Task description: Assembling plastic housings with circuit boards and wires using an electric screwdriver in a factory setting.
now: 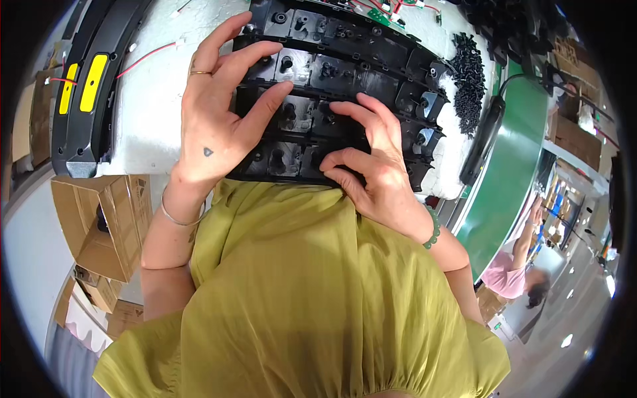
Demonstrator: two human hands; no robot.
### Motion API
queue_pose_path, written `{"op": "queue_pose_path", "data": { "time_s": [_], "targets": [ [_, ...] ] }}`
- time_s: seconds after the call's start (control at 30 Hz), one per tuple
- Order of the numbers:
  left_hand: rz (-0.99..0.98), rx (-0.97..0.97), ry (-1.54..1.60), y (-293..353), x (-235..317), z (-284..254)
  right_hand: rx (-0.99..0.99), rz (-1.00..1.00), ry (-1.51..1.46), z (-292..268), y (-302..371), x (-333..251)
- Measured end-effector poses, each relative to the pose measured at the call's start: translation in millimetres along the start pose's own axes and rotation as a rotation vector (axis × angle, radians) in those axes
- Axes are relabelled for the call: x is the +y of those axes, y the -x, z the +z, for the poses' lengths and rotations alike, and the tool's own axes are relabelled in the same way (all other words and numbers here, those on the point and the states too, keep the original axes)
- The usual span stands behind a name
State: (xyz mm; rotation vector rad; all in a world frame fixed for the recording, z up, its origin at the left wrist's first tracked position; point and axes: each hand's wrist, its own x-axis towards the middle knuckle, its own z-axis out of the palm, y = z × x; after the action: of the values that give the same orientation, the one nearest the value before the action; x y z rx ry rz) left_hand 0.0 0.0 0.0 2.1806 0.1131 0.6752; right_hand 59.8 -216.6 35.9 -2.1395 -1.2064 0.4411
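Several long black plastic housings [378, 83] lie side by side in rows in front of me, with round posts and ribs inside their compartments. Over their left ends, my left hand [219, 123] is open, its fingers and thumb spread apart with nothing seen between them. My right hand [378, 169] rests at the nearer rows. Its thumb and forefinger tips come together by the closest housing [282, 159], and whatever sits between them is hidden. Two other fingers of that hand reach onto the row beyond.
White foam [156, 99] lies beneath the housings. Small black parts [470, 83] are heaped at right, beside a green surface [507, 159]. Long black casings with yellow labels [94, 83] lie left, above an opened cardboard box [86, 222]. Wired circuit boards [381, 13] are at the back. A person in pink [505, 273] is at right.
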Motion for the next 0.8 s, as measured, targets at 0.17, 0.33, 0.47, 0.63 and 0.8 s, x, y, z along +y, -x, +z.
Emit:
{"op": "queue_pose_path", "data": {
  "time_s": [0.17,0.33,0.47,0.63,0.8],
  "targets": [
    [0.001,0.006,-0.026,3.1,0.2,-2.9,0.012,0.023,-0.008,1.4,0.3,-4.9],
    [-0.017,0.015,-0.015,2.2,-1.5,-0.6,0.069,-0.003,0.012,7.0,1.8,0.2],
    [0.003,0.025,-0.009,1.4,-3.9,1.1,0.011,0.026,0.025,1.4,1.4,-3.4],
    [-0.019,0.02,-0.006,0.9,-3.2,1.6,0.025,0.027,0.048,5.4,2.8,-1.5],
    [-0.026,0.023,0.001,1.8,-4.6,2.3,0.04,0.028,0.022,5.2,2.3,-2.6]
  ]
}}
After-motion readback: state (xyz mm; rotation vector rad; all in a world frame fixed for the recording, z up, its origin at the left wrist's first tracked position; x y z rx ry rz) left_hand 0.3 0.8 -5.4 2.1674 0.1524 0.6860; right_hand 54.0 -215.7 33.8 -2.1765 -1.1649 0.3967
